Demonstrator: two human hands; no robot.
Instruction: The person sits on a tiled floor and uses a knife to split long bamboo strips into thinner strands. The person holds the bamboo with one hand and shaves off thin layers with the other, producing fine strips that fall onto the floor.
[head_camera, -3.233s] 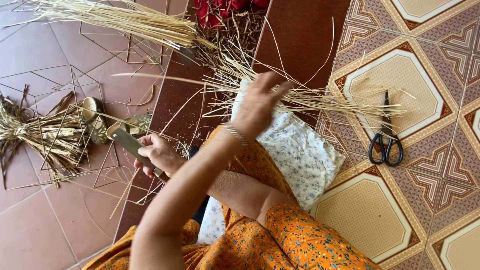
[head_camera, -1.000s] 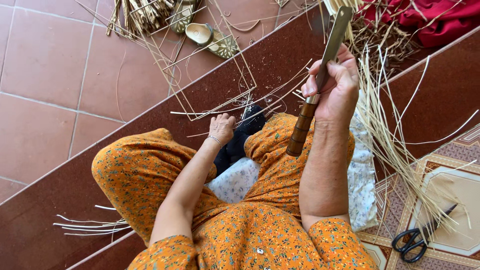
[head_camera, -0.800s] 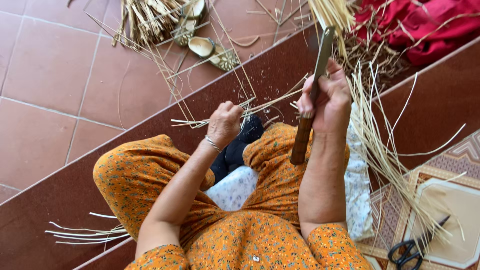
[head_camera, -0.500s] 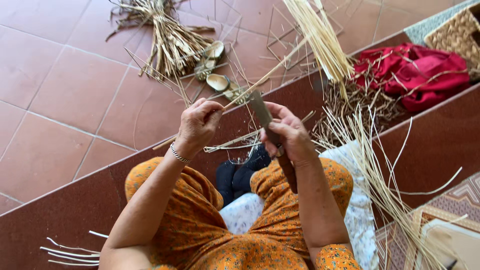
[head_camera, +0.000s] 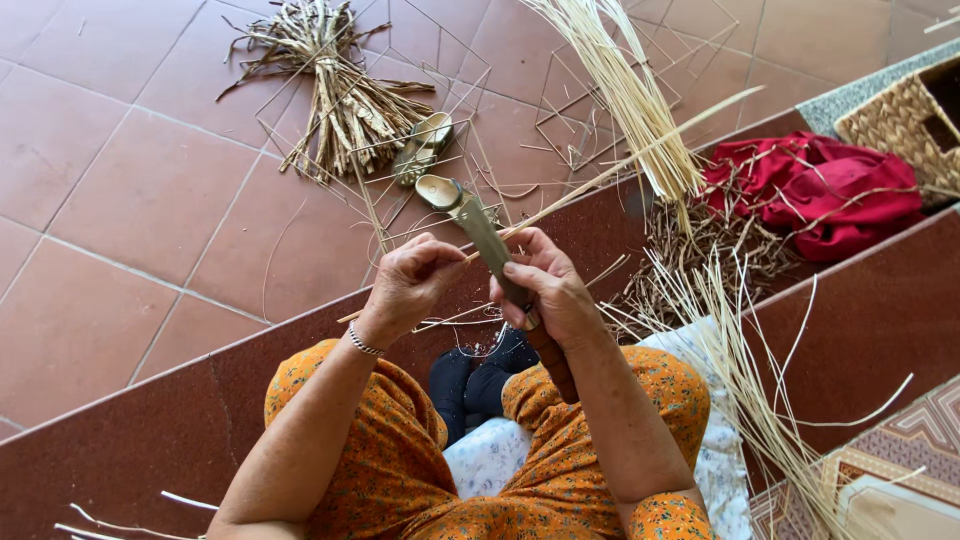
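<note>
My right hand (head_camera: 548, 290) has its grip clenched around the knife (head_camera: 490, 245), while my left hand (head_camera: 408, 285) pinches a thin bamboo strip (head_camera: 620, 165).

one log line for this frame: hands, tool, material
left hand: pinches thin strip | right hand: grips knife, blade against strip | nearby: straw bundle, red cloth

Near the tiled floor's (head_camera: 120, 200) far edge, a bundle of dry brown stalks (head_camera: 335, 95); toward its right edge, crumpled red cloth (head_camera: 815, 190) beside a woven straw basket (head_camera: 900, 120).
</note>
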